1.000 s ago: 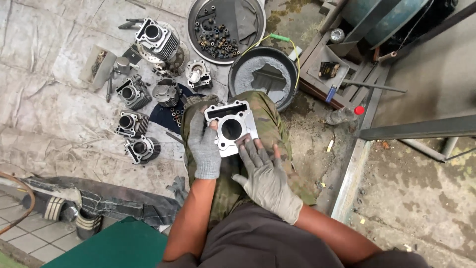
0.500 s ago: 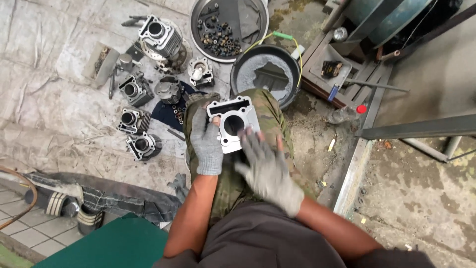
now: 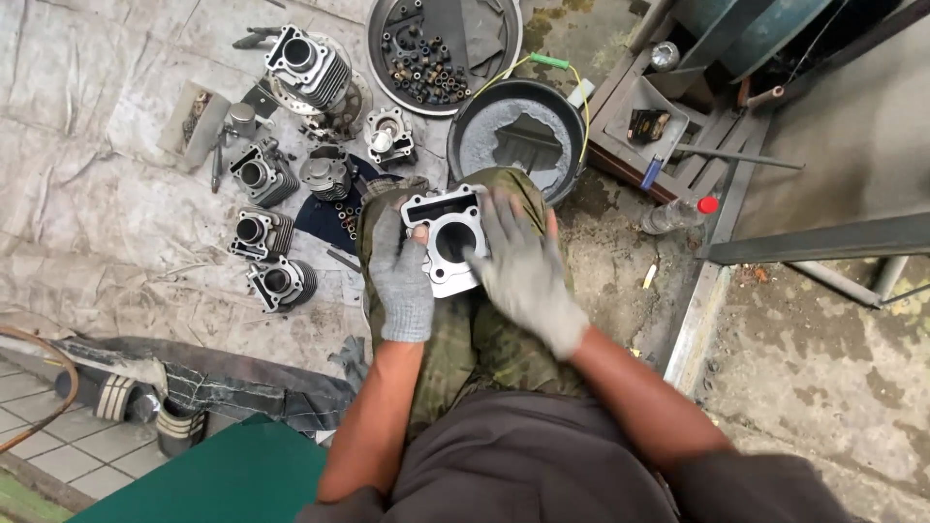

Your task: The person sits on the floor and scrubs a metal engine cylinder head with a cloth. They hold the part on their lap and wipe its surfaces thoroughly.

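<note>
Since the earlier frame, the right hand (image 3: 520,266) has been slid up from the lower edge of the metal engine block (image 3: 447,239) and is now laid flat, fingers spread, across its right half (the hand is blurred, so its exact contact cannot be told). The block is rested on the camouflage-trousered knee (image 3: 504,339), its round bore facing up. Its left edge is gripped by the gloved left hand (image 3: 400,281), thumb on the top face. On the tarpaulin (image 3: 97,194) to the left, several finned cylinders (image 3: 260,232) are laid out near one another. Beyond the knee a dark round pan (image 3: 518,136) is seen, and above it a grey tray of small parts (image 3: 441,53).
</note>
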